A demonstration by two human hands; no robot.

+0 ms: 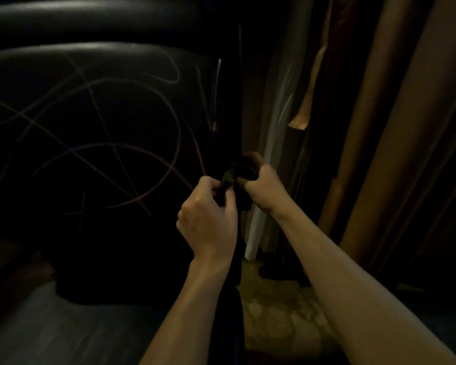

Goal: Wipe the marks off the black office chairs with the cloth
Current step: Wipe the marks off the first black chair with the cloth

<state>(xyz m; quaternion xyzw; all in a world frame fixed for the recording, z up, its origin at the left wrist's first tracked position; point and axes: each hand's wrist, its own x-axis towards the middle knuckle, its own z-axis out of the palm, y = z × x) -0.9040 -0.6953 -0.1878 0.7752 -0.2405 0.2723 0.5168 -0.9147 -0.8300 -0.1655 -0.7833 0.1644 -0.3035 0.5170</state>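
Bunching a dark cloth (234,175) between both hands, left hand (208,217) pinching one end and right hand (261,183) gripping the other, a person faces a black office chair (63,180) whose backrest remains covered in looping marks (132,143); wiping appears not yet begun here.

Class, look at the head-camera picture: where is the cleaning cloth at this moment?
The dark cloth is right of centre, bunched between the left hand and right hand, at the marked chair back's right edge.
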